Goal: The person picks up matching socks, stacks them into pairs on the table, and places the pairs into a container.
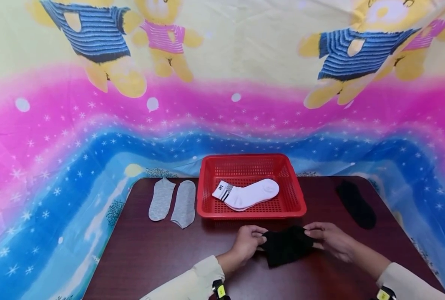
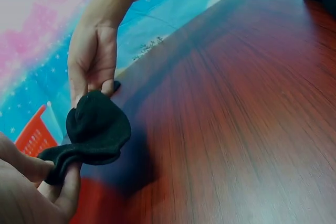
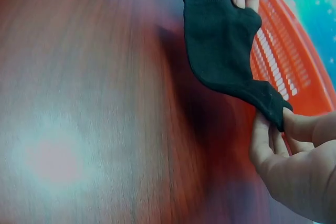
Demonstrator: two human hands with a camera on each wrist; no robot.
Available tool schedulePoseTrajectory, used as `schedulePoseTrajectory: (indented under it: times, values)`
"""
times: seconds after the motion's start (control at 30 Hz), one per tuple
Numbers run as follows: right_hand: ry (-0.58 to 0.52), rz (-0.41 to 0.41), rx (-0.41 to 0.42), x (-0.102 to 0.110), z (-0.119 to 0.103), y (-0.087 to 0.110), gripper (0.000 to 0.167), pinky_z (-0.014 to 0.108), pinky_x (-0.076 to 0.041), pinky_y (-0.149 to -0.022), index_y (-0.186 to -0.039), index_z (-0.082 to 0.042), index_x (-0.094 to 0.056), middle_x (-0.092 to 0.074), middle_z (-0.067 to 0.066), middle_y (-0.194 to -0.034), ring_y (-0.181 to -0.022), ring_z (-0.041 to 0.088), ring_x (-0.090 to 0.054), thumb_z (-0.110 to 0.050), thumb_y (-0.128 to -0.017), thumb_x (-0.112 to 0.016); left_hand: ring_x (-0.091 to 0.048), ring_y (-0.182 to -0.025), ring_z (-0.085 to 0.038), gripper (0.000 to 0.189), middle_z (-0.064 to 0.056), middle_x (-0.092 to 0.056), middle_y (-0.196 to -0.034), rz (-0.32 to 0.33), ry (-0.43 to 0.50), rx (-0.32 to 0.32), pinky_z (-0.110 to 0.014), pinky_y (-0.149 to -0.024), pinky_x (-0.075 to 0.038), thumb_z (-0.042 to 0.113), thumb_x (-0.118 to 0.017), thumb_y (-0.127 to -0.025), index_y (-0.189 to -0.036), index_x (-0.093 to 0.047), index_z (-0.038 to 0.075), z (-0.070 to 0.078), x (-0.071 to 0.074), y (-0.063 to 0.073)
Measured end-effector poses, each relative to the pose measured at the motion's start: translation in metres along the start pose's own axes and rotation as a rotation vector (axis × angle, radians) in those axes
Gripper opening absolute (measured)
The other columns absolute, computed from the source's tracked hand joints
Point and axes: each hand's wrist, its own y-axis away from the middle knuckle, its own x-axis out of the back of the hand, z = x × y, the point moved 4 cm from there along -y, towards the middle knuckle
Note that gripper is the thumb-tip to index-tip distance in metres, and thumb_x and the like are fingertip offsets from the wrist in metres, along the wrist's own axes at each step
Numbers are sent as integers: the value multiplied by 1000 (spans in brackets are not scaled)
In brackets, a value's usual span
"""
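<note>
A black sock (image 1: 287, 246) is stretched between both hands above the front of the table, before the red basket. My left hand (image 1: 247, 243) pinches one end between thumb and fingers. At the other end, my right hand (image 1: 333, 241) grips the fabric the same way. In the left wrist view the sock (image 2: 100, 127) bulges and folds near the left fingers. The right wrist view shows its flat side (image 3: 218, 45) spread out, with the sock narrowing toward the right thumb. Another black sock (image 1: 356, 204) lies flat at the table's right side.
A red plastic basket (image 1: 250, 215) stands at the table's back middle, with white striped socks (image 1: 250, 194) lying inside. Two grey socks (image 1: 162, 200) lie side by side to its left. A printed cloth (image 1: 230, 112) hangs behind the dark wooden table (image 1: 143, 254).
</note>
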Motion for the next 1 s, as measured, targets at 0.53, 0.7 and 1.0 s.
schedulePoseTrajectory:
  times: [0.53, 0.7, 1.0]
  values:
    - [-91, 82, -41, -51, -6, 0, 26, 34, -58, -93, -118, 2, -58, -63, 3, -117, -102, 10, -64, -18, -102, -62, -69, -74, -15, 21, -22, -73, -89, 41, -117, 46, -45, -69, -63, -9, -63, -92, -111, -66, -17, 16, 68, 17]
    - [-109, 111, -53, -70, -5, 1, 21, 38, -58, -95, -112, 1, -60, -59, 9, -123, -105, 10, -62, -17, -101, -63, -70, -75, -17, 19, -23, -74, -91, 40, -183, 72, -45, -69, -63, -8, -63, -92, -109, -67, -16, 19, 83, 21]
    - [-58, 149, -41, -103, 4, -7, 19, 43, -57, -96, -107, 1, -61, -57, 15, -125, -111, 16, -61, -16, -100, -64, -66, -70, -15, 14, -17, -73, -87, 40, -265, 73, -45, -66, -62, -10, -63, -91, -104, -68, -14, 12, 99, 27]
